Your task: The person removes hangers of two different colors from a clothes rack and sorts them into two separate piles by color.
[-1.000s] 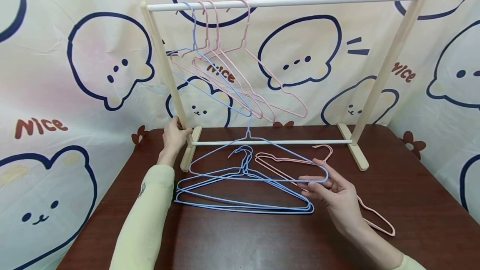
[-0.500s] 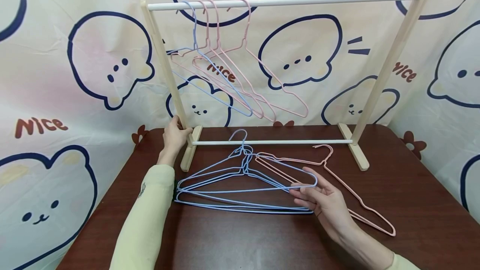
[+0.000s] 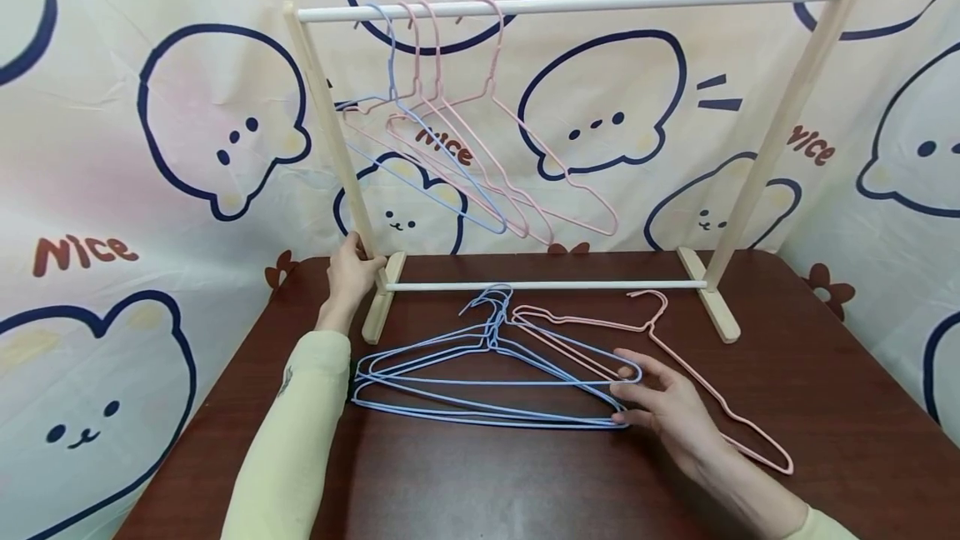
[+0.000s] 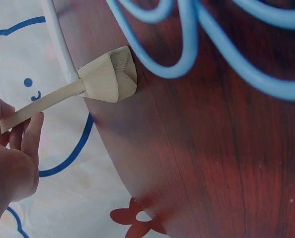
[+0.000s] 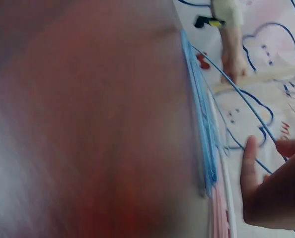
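Observation:
In the head view, my left hand (image 3: 349, 282) grips the lower left post (image 3: 327, 115) of a small wooden clothes rack. The left wrist view shows its fingers and thumb around that post (image 4: 48, 103). My right hand (image 3: 678, 419) pinches the right corner of a blue clothes hanger (image 3: 502, 382), held just above a stack of blue hangers (image 3: 525, 422) on the table. Partly behind that hand lies a pink hanger (image 3: 688, 369). In the right wrist view, the held hanger (image 5: 252, 109) slants past my thumb and fingers.
From the rack's white top bar (image 3: 637, 2) hang one blue hanger (image 3: 392, 65) at the left and three pink hangers (image 3: 437, 57). A white lower bar (image 3: 600, 284) runs behind the stack. The brown table (image 3: 450, 490) meets a patterned curtain (image 3: 187, 232).
The blue hanger in my right hand has come down toward the stack, its hook dropping from in front of the lower bar region to the stacked hooks. My left hand has stayed on the post.

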Demonstrator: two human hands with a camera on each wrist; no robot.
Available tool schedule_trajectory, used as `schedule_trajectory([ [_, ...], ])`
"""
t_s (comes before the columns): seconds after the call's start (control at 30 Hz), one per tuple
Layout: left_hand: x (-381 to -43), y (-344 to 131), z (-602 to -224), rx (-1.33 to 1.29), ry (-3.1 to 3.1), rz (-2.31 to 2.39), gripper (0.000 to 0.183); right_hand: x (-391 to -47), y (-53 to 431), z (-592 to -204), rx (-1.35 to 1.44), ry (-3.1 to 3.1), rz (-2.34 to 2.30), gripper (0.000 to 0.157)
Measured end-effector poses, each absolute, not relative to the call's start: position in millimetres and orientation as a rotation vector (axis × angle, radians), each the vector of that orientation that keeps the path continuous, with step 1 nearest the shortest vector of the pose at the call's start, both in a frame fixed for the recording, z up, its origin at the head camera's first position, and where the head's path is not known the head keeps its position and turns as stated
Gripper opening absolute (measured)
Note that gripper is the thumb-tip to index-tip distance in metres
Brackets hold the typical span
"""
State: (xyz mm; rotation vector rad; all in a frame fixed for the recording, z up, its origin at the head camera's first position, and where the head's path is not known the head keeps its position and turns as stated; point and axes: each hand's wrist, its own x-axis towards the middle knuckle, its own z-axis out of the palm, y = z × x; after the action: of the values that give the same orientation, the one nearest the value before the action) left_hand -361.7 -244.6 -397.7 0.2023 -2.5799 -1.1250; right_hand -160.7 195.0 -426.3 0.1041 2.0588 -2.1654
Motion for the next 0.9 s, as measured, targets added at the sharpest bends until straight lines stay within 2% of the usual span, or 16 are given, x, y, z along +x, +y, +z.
schedule_trajectory([
  [0.1,-362.3,-244.4,-397.4,0.203,-2.577,-1.118,0.031,-162.8,202.0,-424.4,0.079,2.298,-1.976,0.062],
  [0.3,-362.2,-244.2,-396.6,0.194,-2.564,-1.119,0.031,-165.0,211.1,-425.7,-0.187,2.863,-1.494,0.050],
  [0.57,-362.2,-244.1,-400.0,0.194,-2.564,-1.117,0.032,-172.5,219.3,-429.4,-0.513,3.083,-1.165,0.044],
  [0.77,-363.6,-241.8,-402.0,0.186,-2.568,-1.129,0.031,-171.5,223.2,-427.3,-0.493,3.207,-0.785,0.046],
  [0.9,-363.9,-241.3,-401.2,0.184,-2.568,-1.120,0.031,-172.9,224.3,-409.4,-0.459,3.195,-0.578,0.050],
])
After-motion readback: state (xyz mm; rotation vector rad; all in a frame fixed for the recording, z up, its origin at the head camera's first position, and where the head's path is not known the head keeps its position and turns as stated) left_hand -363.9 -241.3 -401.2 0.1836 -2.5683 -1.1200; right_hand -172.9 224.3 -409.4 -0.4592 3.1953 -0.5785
